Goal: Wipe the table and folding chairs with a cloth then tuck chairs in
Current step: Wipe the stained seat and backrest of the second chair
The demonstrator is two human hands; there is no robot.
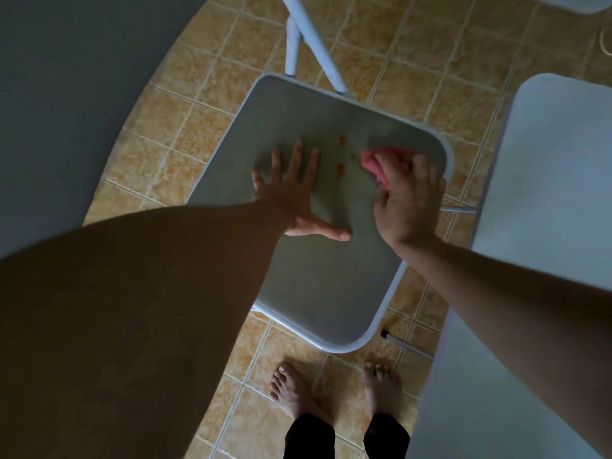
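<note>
A grey folding chair seat (324,293) with a pale rim lies below me, in the middle of the view. My left hand (294,193) presses flat on the seat with its fingers spread. My right hand (409,203) grips a pink cloth (381,160) and holds it against the seat near the right edge. Two small orange stains (341,154) show on the seat between my hands. The round grey table (66,94) fills the left side of the view.
Pale chair legs (308,44) cross at the top. A second grey chair surface (556,180) stands at the right, close to my right forearm. The floor is tan tile (205,94). My bare feet (331,389) stand just below the seat.
</note>
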